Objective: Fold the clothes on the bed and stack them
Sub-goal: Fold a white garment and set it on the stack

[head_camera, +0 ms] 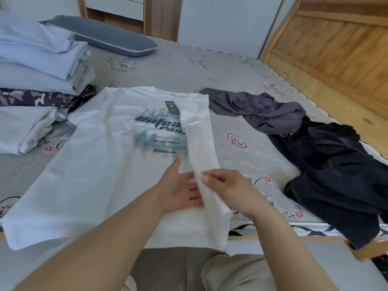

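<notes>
From the head camera, a white printed T-shirt [100, 156] lies face up on the bed [241, 76], its hem hanging over the near edge toward the person. Its right side is folded inward in a long strip that covers part of the teal lettering, and a dark tag sits at the collar. The left hand [180, 190] lies palm up on the shirt with fingers straight and relaxed, their tips tucked under the folded strip. The right hand [228, 185] pinches the edge of that strip between thumb and curled fingers, just beside the left hand.

To the right of the shirt a crumpled grey garment [260, 114] lies touching a black garment [327, 169] that drapes over the bed's edge. At the left stands a stack of folded clothes [35, 80], pale blue on top, a camouflage piece in the middle. A grey pillow [105, 36] lies behind it.
</notes>
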